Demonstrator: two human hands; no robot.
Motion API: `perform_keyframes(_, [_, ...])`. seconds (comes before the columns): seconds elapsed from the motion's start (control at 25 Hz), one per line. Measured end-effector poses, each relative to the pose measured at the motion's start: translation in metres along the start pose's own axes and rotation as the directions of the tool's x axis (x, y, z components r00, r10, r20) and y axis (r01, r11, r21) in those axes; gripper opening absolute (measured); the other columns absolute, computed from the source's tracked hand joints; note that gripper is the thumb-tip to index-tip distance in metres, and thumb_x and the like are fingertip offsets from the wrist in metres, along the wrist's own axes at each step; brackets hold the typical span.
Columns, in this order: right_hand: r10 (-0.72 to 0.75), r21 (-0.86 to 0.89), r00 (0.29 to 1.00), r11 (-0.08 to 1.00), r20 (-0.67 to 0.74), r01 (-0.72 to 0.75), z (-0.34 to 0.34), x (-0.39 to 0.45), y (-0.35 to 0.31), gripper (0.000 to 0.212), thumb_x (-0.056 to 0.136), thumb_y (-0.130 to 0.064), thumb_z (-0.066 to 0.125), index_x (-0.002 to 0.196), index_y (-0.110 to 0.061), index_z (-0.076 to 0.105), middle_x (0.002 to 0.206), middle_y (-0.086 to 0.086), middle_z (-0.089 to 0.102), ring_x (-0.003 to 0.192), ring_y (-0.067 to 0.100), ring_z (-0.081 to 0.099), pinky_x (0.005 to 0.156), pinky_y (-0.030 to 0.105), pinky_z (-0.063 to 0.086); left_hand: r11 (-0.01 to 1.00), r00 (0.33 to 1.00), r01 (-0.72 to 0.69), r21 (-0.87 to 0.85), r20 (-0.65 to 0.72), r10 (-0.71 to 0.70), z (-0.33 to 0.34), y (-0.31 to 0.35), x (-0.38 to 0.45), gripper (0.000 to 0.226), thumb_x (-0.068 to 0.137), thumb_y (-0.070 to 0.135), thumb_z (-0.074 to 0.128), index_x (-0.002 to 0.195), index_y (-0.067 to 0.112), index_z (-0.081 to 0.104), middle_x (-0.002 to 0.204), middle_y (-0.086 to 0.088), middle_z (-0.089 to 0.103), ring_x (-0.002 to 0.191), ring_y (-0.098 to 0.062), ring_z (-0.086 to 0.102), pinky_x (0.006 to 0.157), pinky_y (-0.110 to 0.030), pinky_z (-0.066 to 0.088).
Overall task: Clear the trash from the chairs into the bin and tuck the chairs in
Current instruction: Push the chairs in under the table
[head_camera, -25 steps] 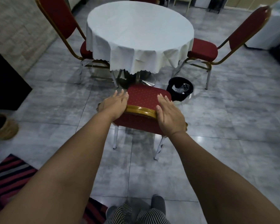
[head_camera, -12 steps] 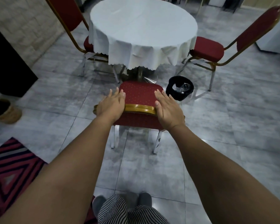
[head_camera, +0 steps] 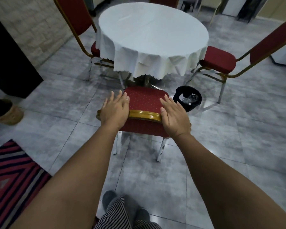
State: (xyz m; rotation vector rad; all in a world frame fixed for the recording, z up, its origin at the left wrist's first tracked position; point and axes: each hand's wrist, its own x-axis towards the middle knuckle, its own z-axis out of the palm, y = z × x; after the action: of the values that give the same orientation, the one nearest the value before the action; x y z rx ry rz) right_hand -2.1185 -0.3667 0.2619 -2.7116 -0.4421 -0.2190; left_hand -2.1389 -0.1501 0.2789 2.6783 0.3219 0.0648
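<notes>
Two bare forearms reach forward from the bottom of the view, above striped trousers (head_camera: 122, 214) and grey slippers (head_camera: 109, 198). A striped red rug (head_camera: 10, 176) lies on the tiled floor at the lower left. The left hand (head_camera: 115, 109) and the right hand (head_camera: 175, 115) lie flat, palms down, on the gold top rail of the nearest chair (head_camera: 144, 103), one at each end of the rail. Both hands have their fingers (head_camera: 122, 96) stretched out and slightly spread over the red backrest, not curled around anything. The seat of this chair is hidden from this angle, pointing toward the round surface (head_camera: 153, 33), which is covered by a white cloth. Just right of the chair stands a small black bin (head_camera: 187, 98) holding crumpled clear trash. Farther off, a second red chair (head_camera: 221, 61) stands at the right of the surface, angled outward, and a third chair (head_camera: 79, 22) sits at the left with its seat partly under the cloth.
</notes>
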Motion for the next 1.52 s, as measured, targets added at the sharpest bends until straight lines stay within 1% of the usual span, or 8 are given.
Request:
perform_keyframes(0.12, [0.008, -0.037, 1.000, 0.999, -0.004, -0.008, 0.001, 0.030, 0.010, 0.069, 0.095, -0.049, 0.009, 0.151, -0.023, 0.038, 0.160, -0.001, 0.033, 0.150, 0.014, 0.024, 0.124, 0.036, 0.013, 1.000, 1.000, -0.014, 0.005, -0.005, 0.014, 0.008, 0.003, 0.033, 0.055, 0.104, 0.044, 0.011, 0.153, 0.026, 0.030, 0.162, 0.007, 0.022, 0.152, -0.015, 0.007, 0.124, -0.038, 0.005])
perform_keyframes(0.28, [0.080, -0.049, 0.997, 0.996, 0.000, -0.080, 0.006, 0.085, 0.021, 0.074, 0.091, -0.049, 0.002, 0.153, -0.025, 0.034, 0.162, -0.005, 0.027, 0.152, 0.011, 0.017, 0.125, 0.036, 0.007, 1.000, 1.000, -0.027, 0.014, 0.009, 0.027, 0.013, 0.010, 0.094, 0.056, 0.104, 0.044, 0.010, 0.152, 0.024, 0.030, 0.162, 0.006, 0.022, 0.152, -0.016, 0.006, 0.124, -0.039, 0.003])
perform_keyframes(0.4, [0.133, -0.052, 0.991, 0.990, 0.020, -0.131, 0.011, 0.128, 0.026, 0.076, 0.088, -0.047, 0.001, 0.155, -0.024, 0.029, 0.164, -0.005, 0.023, 0.153, 0.009, 0.013, 0.125, 0.038, 0.006, 0.999, 0.999, -0.031, 0.034, 0.018, 0.030, 0.014, 0.012, 0.141, 0.057, 0.104, 0.044, 0.009, 0.153, 0.024, 0.029, 0.162, 0.005, 0.021, 0.152, -0.017, 0.006, 0.124, -0.040, 0.002])
perform_keyframes(0.64, [0.264, -0.021, 0.964, 0.964, 0.026, -0.264, 0.019, 0.189, 0.026, 0.057, 0.100, -0.030, 0.021, 0.156, -0.020, 0.025, 0.165, -0.001, 0.019, 0.153, 0.013, 0.010, 0.125, 0.039, 0.004, 0.995, 0.997, -0.062, 0.073, 0.042, 0.059, 0.010, 0.014, 0.209, 0.056, 0.104, 0.042, 0.009, 0.154, 0.023, 0.026, 0.162, 0.005, 0.020, 0.152, -0.020, 0.005, 0.124, -0.041, 0.001])
perform_keyframes(0.76, [0.310, 0.012, 0.950, 0.950, 0.029, -0.311, 0.022, 0.213, 0.028, 0.056, 0.102, -0.025, 0.026, 0.158, -0.020, 0.020, 0.166, -0.001, 0.016, 0.154, 0.013, 0.008, 0.125, 0.039, 0.002, 0.995, 0.996, -0.067, 0.068, 0.055, 0.063, 0.009, 0.014, 0.235, 0.056, 0.104, 0.043, 0.010, 0.154, 0.023, 0.026, 0.163, 0.005, 0.020, 0.152, -0.021, 0.007, 0.124, -0.043, 0.001])
perform_keyframes(1.0, [0.326, 0.018, 0.945, 0.945, 0.021, -0.326, 0.027, 0.252, 0.033, 0.057, 0.101, -0.025, 0.026, 0.158, -0.020, 0.020, 0.166, -0.001, 0.016, 0.153, 0.012, 0.009, 0.124, 0.040, 0.004, 0.994, 0.995, -0.086, 0.061, 0.049, 0.083, 0.009, 0.017, 0.276, 0.056, 0.104, 0.041, 0.012, 0.154, 0.020, 0.027, 0.163, 0.003, 0.019, 0.153, -0.021, 0.005, 0.124, -0.042, -0.001])
perform_keyframes(1.24, [0.320, 0.030, 0.947, 0.947, 0.020, -0.321, 0.033, 0.283, 0.042, 0.057, 0.101, -0.028, 0.025, 0.158, -0.028, 0.019, 0.166, 0.000, 0.017, 0.153, 0.015, 0.009, 0.124, 0.043, 0.007, 0.994, 0.996, -0.084, 0.063, 0.045, 0.081, 0.011, 0.021, 0.311, 0.055, 0.104, 0.039, 0.013, 0.153, 0.019, 0.028, 0.163, 0.003, 0.020, 0.153, -0.020, 0.004, 0.124, -0.042, -0.002])
perform_keyframes(1.52, [0.306, 0.022, 0.952, 0.952, 0.017, -0.307, 0.036, 0.306, 0.056, 0.056, 0.101, -0.027, 0.026, 0.157, -0.027, 0.023, 0.165, 0.001, 0.020, 0.153, 0.015, 0.013, 0.123, 0.041, 0.007, 0.995, 0.998, -0.063, 0.078, 0.028, 0.061, 0.017, 0.029, 0.331, 0.055, 0.104, 0.041, 0.012, 0.153, 0.022, 0.029, 0.162, 0.004, 0.021, 0.152, -0.019, 0.005, 0.124, -0.041, -0.002])
